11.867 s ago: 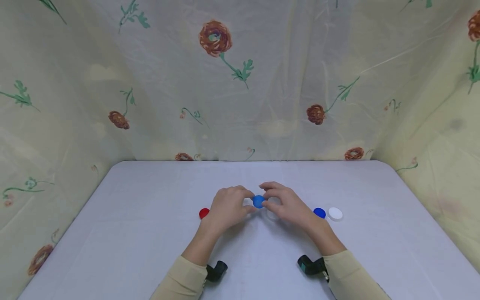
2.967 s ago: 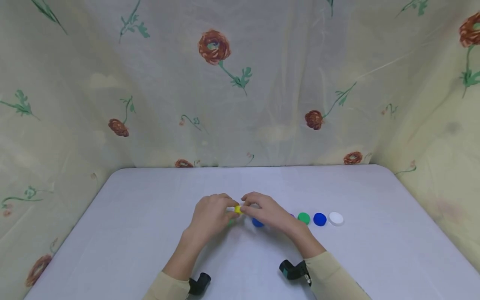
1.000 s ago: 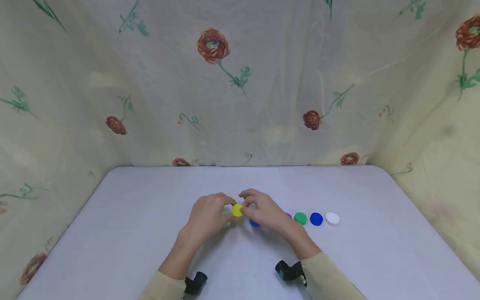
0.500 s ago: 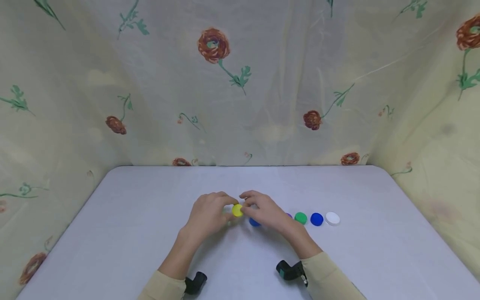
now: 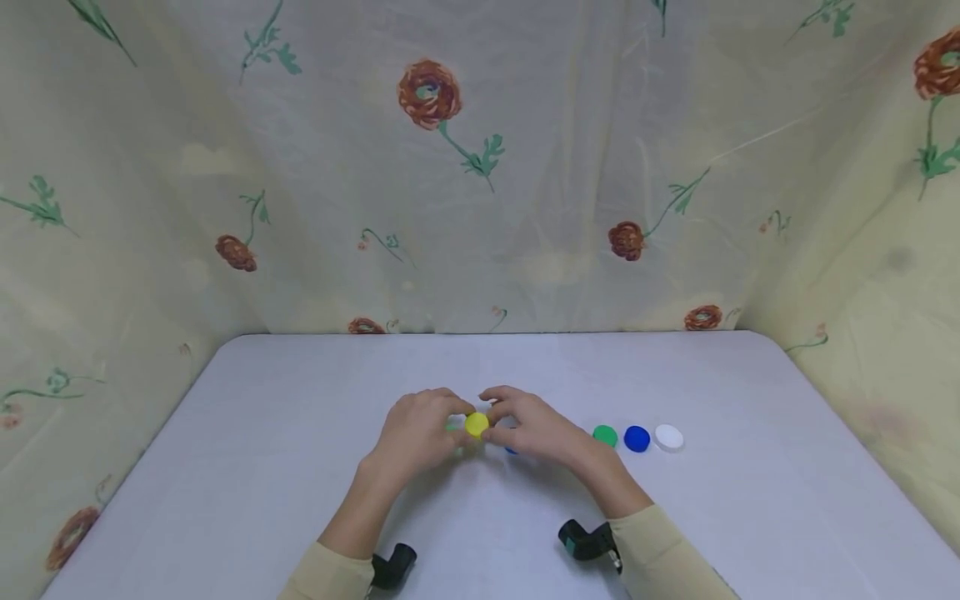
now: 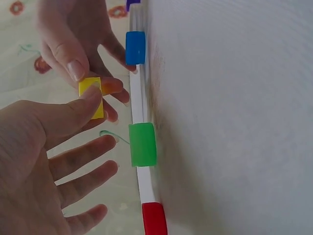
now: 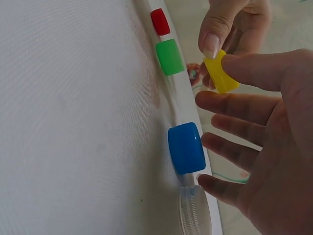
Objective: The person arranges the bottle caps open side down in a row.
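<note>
Between both hands, a little above the table, is a yellow bottle cap [image 5: 476, 425], its round face toward the head camera. My left hand [image 5: 416, 429] pinches it with thumb and forefinger, the other fingers spread in the left wrist view. From the right, my right hand [image 5: 536, 425] has thumb and forefinger on the cap, its other fingers apart. Below stand a green cap [image 6: 143, 145] near the left fingers and a blue cap [image 7: 187, 148] near the right fingers. A red cap [image 7: 160, 22] stands beyond the green one, hidden in the head view.
A clear ridged cap [image 7: 194, 210] stands beside the blue one. Farther right on the white table [image 5: 300, 375] lie another green cap [image 5: 605, 436], a dark blue cap [image 5: 637, 438] and a white cap [image 5: 669, 437]. A purple cap [image 6: 132, 4] shows partly.
Earliest, both hands held a blue cap; now they hold the yellow one, farther left. Since three seconds ago the yellow cap has turned its face to the camera. Lately the hands barely moved.
</note>
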Tool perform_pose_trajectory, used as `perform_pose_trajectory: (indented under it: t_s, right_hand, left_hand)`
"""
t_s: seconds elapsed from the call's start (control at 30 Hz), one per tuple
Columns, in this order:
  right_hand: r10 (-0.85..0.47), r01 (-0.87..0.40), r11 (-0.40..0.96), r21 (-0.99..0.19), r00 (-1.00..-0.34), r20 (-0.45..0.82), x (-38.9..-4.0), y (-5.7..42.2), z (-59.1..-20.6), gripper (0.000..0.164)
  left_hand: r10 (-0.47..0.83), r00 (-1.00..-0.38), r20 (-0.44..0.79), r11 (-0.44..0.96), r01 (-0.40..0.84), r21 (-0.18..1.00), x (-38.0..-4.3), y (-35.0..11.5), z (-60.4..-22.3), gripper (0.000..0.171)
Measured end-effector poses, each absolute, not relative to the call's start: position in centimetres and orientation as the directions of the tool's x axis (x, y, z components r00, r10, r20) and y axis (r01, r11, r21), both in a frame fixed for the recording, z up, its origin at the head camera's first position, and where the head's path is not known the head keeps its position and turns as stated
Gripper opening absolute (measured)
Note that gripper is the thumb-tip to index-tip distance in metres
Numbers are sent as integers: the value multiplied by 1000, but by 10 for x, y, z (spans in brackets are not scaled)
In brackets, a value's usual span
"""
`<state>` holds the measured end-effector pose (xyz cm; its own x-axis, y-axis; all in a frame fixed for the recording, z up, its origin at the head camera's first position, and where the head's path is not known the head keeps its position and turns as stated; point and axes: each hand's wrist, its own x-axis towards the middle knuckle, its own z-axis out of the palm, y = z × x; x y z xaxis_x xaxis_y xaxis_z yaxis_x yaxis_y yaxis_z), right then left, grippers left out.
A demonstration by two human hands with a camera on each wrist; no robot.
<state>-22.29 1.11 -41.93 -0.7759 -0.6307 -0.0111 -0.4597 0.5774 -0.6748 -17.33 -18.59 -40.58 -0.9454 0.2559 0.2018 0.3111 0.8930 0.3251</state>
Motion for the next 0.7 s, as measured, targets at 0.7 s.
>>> perform_pose_trajectory:
  t_s: [0.7]
  right_hand:
    - [-655, -586, 583, -563, -749, 101, -224, 11, -423, 21]
  left_hand:
    - [212, -968, 131, 905, 245, 347, -173, -183, -405, 25]
